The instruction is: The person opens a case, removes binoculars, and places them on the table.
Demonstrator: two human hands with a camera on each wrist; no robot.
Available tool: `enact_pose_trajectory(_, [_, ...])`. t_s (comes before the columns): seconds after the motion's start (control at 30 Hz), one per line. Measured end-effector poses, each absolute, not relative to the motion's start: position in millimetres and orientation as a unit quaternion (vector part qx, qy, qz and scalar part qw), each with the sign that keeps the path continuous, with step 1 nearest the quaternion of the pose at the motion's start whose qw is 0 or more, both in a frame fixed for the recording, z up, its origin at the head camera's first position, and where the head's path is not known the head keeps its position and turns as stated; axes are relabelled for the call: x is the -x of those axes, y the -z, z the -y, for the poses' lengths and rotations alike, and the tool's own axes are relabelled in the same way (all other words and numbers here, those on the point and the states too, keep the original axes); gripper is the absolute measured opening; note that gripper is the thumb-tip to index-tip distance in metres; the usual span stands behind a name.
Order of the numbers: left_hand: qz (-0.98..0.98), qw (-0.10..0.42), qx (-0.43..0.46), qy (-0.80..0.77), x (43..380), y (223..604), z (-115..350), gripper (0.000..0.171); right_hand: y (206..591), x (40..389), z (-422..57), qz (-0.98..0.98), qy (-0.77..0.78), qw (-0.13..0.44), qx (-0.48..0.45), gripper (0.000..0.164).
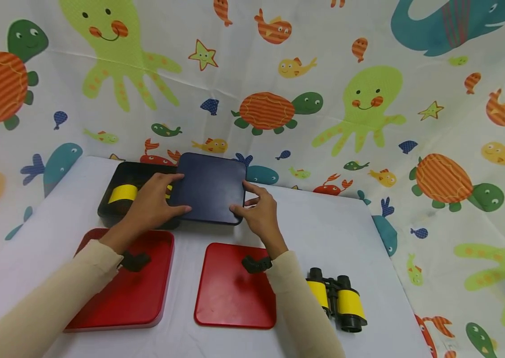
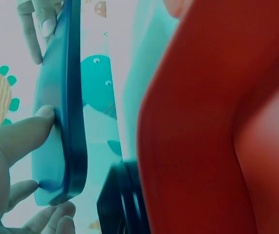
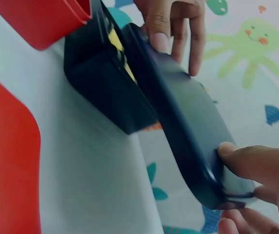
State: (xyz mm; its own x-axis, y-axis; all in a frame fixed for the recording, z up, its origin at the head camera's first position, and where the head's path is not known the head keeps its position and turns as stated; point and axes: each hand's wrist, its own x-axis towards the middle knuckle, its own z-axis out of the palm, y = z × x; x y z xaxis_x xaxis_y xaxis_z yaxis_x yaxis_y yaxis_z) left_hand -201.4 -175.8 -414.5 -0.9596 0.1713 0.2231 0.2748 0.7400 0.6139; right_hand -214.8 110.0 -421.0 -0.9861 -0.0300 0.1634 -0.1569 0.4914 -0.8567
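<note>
A dark blue lid is held up in the air between both hands, tilted so its flat top faces the head camera. My left hand grips its left edge, thumb on the top face. At the opposite edge my right hand pinches it the same way, as the right wrist view shows with the lid edge-on. Behind and left of the lid stands a dark box with a black and yellow thing inside. The lid partly covers the box's right side.
Nearer me lies a red open box, partly under the left forearm. Right of it a flat red lid rests on the white table. Black and yellow binoculars lie by the right sleeve. A patterned sea-animal cloth hangs behind.
</note>
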Motion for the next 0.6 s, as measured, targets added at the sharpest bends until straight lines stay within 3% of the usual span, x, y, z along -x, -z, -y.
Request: enact_pose_trajectory(0.6, [0.939,0.047,0.119,0.319,217,427,120,0.091,431,211,-153,0.857,-0.513,0.053,0.018,0.073])
